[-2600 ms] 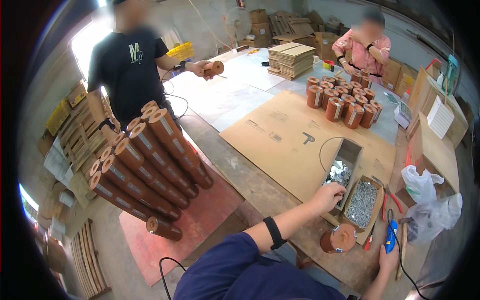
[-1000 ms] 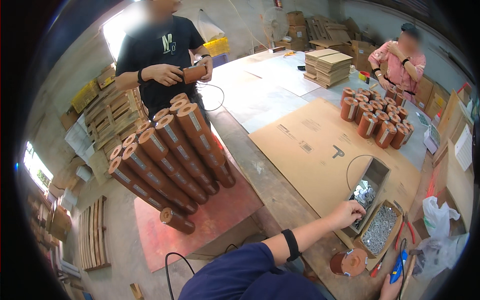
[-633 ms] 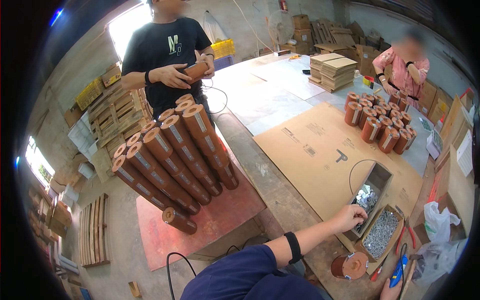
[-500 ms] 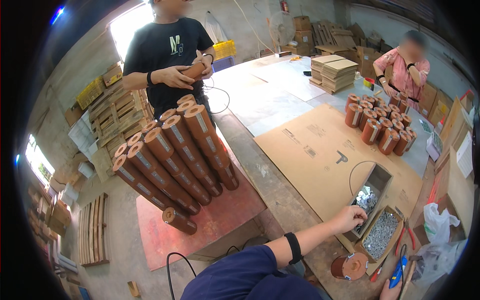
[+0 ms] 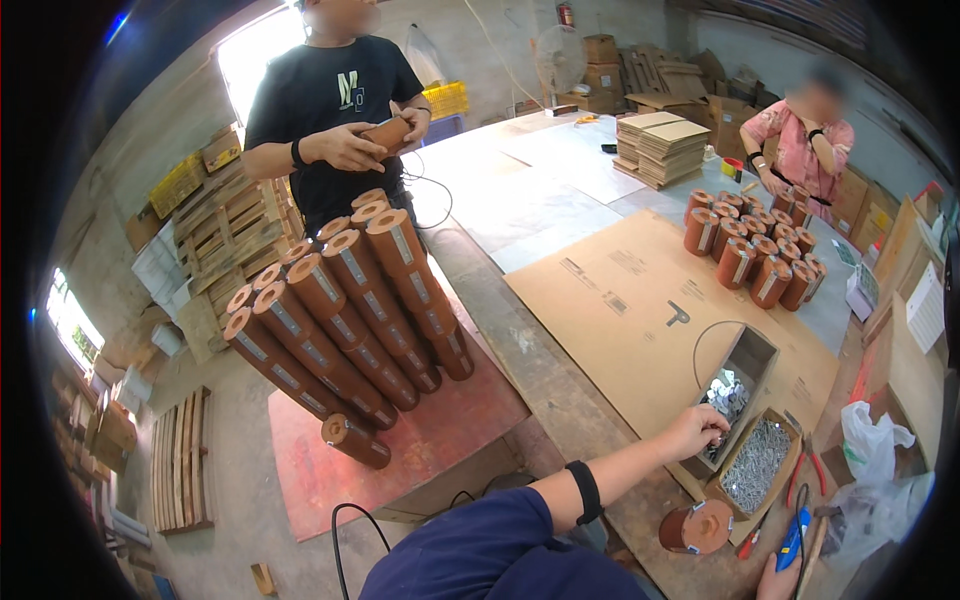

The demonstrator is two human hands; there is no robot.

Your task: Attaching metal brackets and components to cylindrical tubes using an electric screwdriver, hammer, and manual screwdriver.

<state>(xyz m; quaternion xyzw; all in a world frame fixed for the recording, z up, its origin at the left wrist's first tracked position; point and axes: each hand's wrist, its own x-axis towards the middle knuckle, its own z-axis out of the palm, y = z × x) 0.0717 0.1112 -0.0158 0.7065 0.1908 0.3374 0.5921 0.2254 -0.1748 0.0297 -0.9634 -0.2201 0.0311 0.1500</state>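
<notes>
My left hand (image 5: 697, 431) is at the near end of a long narrow box (image 5: 757, 368) that holds loose flat metal pieces (image 5: 728, 393). Its fingers are pinched together; what they hold, if anything, is too small to make out. At the bottom right edge, my right hand (image 5: 781, 577) is closed on a blue handheld power tool (image 5: 794, 538) with a black cable, and part of the hand is cut off. Between my hands stand a carton of screws (image 5: 757, 455) and one reddish-brown cylinder (image 5: 697, 527) with a hole in its end.
Stacked brown cylinders (image 5: 345, 310) stand on a red board (image 5: 300, 490) to the left; more cylinders (image 5: 752, 245) sit at the far right. Red-handled pliers (image 5: 812, 465) and a plastic bag (image 5: 876, 440) lie near my right hand. One co-worker (image 5: 345, 110) holds a cylinder; another (image 5: 800, 140) stands opposite.
The view has shifted slightly. My left hand stays at the metal pieces with its fingers pinched, and my right hand keeps hold of the blue tool. The co-worker at left has turned the cylinder slightly.
</notes>
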